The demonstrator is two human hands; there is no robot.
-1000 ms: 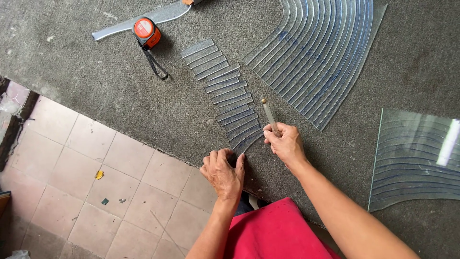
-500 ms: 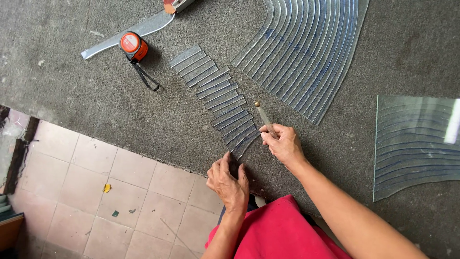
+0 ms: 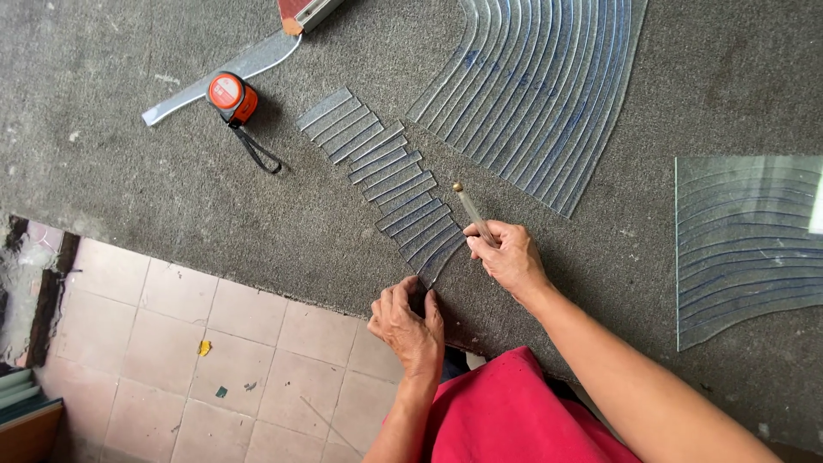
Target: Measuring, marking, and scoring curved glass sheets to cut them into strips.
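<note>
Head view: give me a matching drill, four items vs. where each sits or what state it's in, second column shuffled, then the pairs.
Things:
1. tape measure
2. glass cutter
3. row of short glass strips
4. large fan of curved glass strips

Places or states:
A. held in the right hand, tip pointing away from the person
B. top middle to right of the grey mat
C. runs diagonally down to the left hand
D. orange, upper left, strap trailing

Pairs: 1-D, 2-A, 3-C, 4-B
</note>
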